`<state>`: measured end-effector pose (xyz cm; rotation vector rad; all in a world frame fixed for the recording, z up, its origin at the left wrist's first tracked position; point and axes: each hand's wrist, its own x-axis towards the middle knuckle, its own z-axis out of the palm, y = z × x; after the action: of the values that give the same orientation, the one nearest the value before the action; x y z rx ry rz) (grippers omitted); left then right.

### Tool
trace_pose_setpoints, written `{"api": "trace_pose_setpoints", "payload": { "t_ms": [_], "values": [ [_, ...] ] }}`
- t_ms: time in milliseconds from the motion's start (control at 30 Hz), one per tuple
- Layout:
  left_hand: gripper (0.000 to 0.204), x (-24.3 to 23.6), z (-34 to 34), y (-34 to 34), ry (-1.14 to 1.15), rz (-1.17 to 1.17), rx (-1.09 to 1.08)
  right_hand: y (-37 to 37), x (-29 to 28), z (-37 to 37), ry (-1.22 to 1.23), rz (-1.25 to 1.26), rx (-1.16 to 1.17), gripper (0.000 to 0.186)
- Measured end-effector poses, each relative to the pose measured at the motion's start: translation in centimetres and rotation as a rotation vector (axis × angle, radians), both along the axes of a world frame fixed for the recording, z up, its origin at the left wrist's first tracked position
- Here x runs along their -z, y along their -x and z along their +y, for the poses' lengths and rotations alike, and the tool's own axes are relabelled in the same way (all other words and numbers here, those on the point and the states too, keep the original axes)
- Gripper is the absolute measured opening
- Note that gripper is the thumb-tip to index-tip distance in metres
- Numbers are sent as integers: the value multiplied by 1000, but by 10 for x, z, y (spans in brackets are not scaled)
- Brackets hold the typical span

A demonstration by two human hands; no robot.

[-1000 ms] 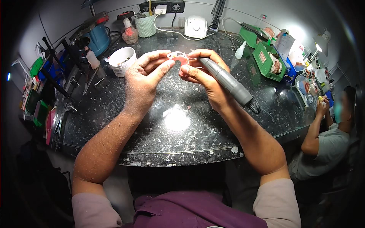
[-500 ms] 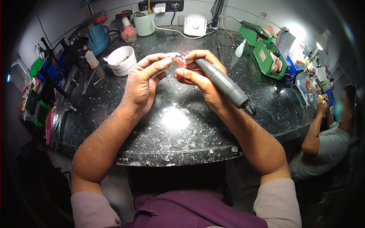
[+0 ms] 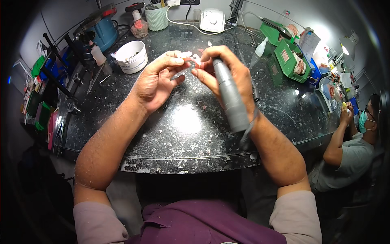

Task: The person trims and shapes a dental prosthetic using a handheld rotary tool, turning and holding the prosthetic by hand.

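Note:
My left hand (image 3: 151,83) pinches one end of a small curved pink denture (image 3: 198,63) between thumb and fingertips, above the middle of the bench. My right hand (image 3: 240,77) is closed round a dark grey rotary handpiece (image 3: 228,91), its cord end slanting down toward my wrist. The right thumb and fingertips are also at the denture's other side. The handpiece's working tip is hidden behind the right fingers. A small pale tip (image 3: 209,43) shows just beyond them; I cannot tell what it belongs to.
A white tub (image 3: 131,61) stands left of my hands. Behind are a pink-stained bottle (image 3: 139,29), a mint cup (image 3: 157,19) and a white control box (image 3: 212,21). Green trays (image 3: 286,61) with dental models and a dropper bottle (image 3: 261,48) lie right, near a masked co-worker (image 3: 351,150).
The handpiece has swung to a steeper angle, its cord end moving left and down. My right hand has turned with it, and the denture has been tilted between my fingers.

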<state>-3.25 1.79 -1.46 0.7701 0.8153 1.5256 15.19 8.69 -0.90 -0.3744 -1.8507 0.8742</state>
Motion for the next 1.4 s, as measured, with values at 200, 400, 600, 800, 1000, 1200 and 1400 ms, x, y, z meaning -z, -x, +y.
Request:
{"api": "trace_pose_setpoints", "payload": {
  "t_ms": [200,400,600,800,1000,1200,1400],
  "values": [
    [36,1,0,2,-241,-60,138,-5,-8,5,797,142,-544,33],
    [24,-9,-4,3,-330,-89,202,-6,-2,9,1138,272,-688,20],
    [31,-8,-2,3,-296,628,-378,-5,-2,9,971,311,-533,36],
    [37,-12,-9,-21,-426,606,-365,0,-3,0,924,265,-536,33],
    [32,-13,-10,-20,-465,763,-402,-10,-5,16,398,242,-74,34],
    [32,-11,-11,-19,-509,788,-433,-7,-15,-12,-45,225,-121,19],
    [30,-13,-11,-22,-497,871,-448,-8,-15,-17,-11,175,-173,17]
  ]
}}
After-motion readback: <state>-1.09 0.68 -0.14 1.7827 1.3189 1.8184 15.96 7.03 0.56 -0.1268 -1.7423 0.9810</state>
